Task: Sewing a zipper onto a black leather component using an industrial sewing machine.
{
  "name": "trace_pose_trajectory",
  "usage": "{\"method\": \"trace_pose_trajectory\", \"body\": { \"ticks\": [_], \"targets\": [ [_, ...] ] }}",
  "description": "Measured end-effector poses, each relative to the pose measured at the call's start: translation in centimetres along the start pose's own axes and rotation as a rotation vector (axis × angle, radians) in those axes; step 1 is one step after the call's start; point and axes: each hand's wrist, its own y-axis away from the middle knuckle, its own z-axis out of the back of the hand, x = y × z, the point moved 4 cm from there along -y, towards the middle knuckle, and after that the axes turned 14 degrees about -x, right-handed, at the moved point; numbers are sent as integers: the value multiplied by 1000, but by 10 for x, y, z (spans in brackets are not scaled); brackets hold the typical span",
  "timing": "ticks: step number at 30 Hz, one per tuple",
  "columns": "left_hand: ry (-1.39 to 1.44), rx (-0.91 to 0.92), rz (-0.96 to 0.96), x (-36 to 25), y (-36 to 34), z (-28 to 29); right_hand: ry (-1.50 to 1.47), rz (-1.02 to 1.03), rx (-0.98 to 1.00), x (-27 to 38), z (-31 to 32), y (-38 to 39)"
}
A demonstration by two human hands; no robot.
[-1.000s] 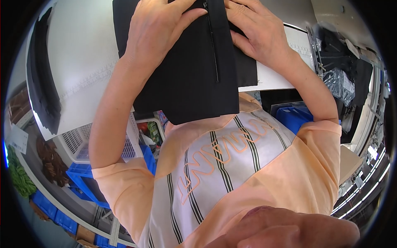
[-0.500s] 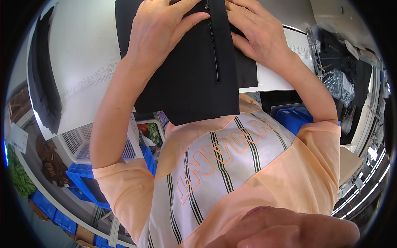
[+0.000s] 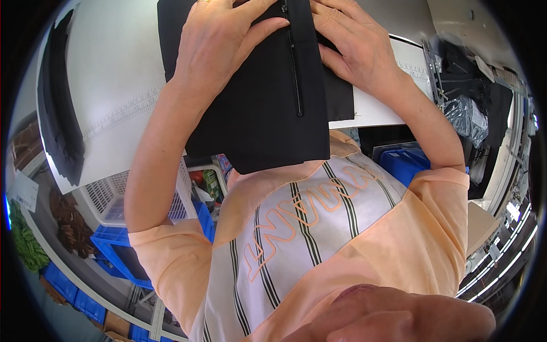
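Observation:
A black fabric piece (image 3: 256,119) with a dark zipper (image 3: 295,74) down its upper right part lies over the white worktable and hangs over the near edge toward my front. My left hand (image 3: 216,48) grips it from the left, thumb reaching to the zipper, fingertips cut off by the frame's top. My right hand (image 3: 356,51) grips the strip right of the zipper, with its thumb at a second black layer (image 3: 339,102) beneath.
Stacked black fabric strips (image 3: 60,97) lie on the ruled white table (image 3: 108,68) at left. Right are plastic-wrapped bundles (image 3: 464,117), dark fabric and a blue bin (image 3: 401,165). Below left are a white basket (image 3: 111,194), blue crates (image 3: 114,248) and green material (image 3: 25,239).
Both hands and the black fabric have shifted very slightly down toward me over the last second. The grip looks the same.

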Motion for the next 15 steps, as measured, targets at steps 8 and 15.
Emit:
{"method": "trace_pose_trajectory", "body": {
  "ticks": [8, 15],
  "targets": [
    [-45, 82, 40, -9, -7, 6, 54, -4, 24, 1, 2, -1],
    [-151, -70, -146, 6, 6, -4, 84, -19, 28, 1, 3, 4]
  ]
}}
